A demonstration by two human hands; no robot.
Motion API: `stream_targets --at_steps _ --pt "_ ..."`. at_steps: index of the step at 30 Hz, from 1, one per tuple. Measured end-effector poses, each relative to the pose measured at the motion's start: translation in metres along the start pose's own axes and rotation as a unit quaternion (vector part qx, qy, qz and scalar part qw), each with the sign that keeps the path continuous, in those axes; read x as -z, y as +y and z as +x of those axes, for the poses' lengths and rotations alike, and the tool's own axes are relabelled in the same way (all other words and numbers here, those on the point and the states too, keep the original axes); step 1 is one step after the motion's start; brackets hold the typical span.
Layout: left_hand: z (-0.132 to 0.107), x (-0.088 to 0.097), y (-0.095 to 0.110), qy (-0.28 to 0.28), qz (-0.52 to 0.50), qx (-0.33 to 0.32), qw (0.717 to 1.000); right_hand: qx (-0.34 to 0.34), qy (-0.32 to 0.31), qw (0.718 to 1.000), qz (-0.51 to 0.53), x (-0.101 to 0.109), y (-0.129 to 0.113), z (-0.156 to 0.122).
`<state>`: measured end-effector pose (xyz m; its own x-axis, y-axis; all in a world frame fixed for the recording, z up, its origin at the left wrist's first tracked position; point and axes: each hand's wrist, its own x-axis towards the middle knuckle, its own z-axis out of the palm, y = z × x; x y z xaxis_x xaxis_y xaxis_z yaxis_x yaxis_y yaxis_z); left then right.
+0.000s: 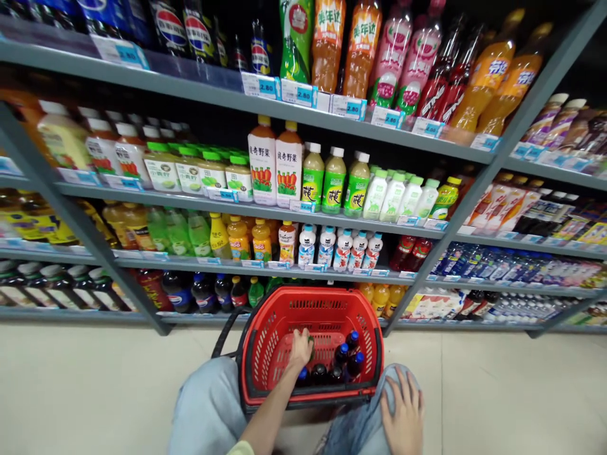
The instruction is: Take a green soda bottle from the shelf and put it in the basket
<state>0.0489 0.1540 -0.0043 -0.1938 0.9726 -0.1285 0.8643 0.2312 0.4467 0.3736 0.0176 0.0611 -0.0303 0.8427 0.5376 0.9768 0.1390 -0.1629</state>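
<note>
My left hand reaches down into the red shopping basket, its fingers closed round a green bottle that is mostly hidden by the hand. Several dark drink bottles stand in the basket to the right of that hand, some with blue caps. A few more dark-topped bottles are at the near wall, just below my fingers. My right hand lies flat on my right knee, fingers spread, holding nothing.
The basket sits on the tiled floor between my knees, its black handle leaning left. Close beyond it rise shelves of bottled drinks with price tags. Grey slanting uprights divide the shelving.
</note>
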Motion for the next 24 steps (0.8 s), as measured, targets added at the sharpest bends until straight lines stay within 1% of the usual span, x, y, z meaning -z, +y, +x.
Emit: stream_targets --at_steps 4,6,8,10,13,16,18,20,21,22,23,24 --pt "-0.005 0.015 0.009 0.018 -0.025 -0.050 0.998 -0.022 -0.035 0.999 0.012 0.001 -0.001 -0.003" --pt "-0.008 0.029 0.012 0.022 -0.036 -0.082 0.996 -0.030 -0.045 0.998 0.015 0.000 -0.001 -0.004" --pt "-0.011 0.048 0.014 0.023 -0.042 -0.121 0.991 -0.034 -0.047 0.998 0.018 0.000 -0.001 -0.005" --pt "-0.016 0.072 0.018 0.025 -0.047 -0.167 0.985 -0.036 -0.053 0.998 0.023 0.001 -0.003 -0.005" --pt "-0.029 0.116 0.030 0.040 -0.062 -0.234 0.970 -0.053 -0.071 0.995 0.040 0.004 -0.008 -0.005" --pt "-0.046 0.162 0.051 0.055 -0.057 -0.288 0.955 -0.097 -0.079 0.989 0.083 0.005 -0.017 0.001" --pt "-0.060 0.192 0.068 0.054 -0.042 -0.326 0.943 -0.124 -0.074 0.980 0.137 0.004 -0.026 0.009" --pt "-0.073 0.221 0.085 0.049 -0.025 -0.357 0.933 -0.138 -0.068 0.960 0.232 0.002 -0.040 0.019" --pt "-0.080 0.235 0.093 0.043 -0.018 -0.367 0.929 -0.146 -0.073 0.941 0.297 0.001 -0.049 0.024" --pt "-0.087 0.248 0.100 0.035 -0.018 -0.374 0.926 -0.158 -0.084 0.913 0.368 0.001 -0.059 0.028" --pt "-0.094 0.261 0.107 0.025 -0.025 -0.380 0.924 -0.171 -0.101 0.877 0.438 0.002 -0.069 0.032" --pt "-0.100 0.273 0.112 0.013 -0.040 -0.388 0.920 -0.183 -0.123 0.834 0.506 0.005 -0.081 0.034"
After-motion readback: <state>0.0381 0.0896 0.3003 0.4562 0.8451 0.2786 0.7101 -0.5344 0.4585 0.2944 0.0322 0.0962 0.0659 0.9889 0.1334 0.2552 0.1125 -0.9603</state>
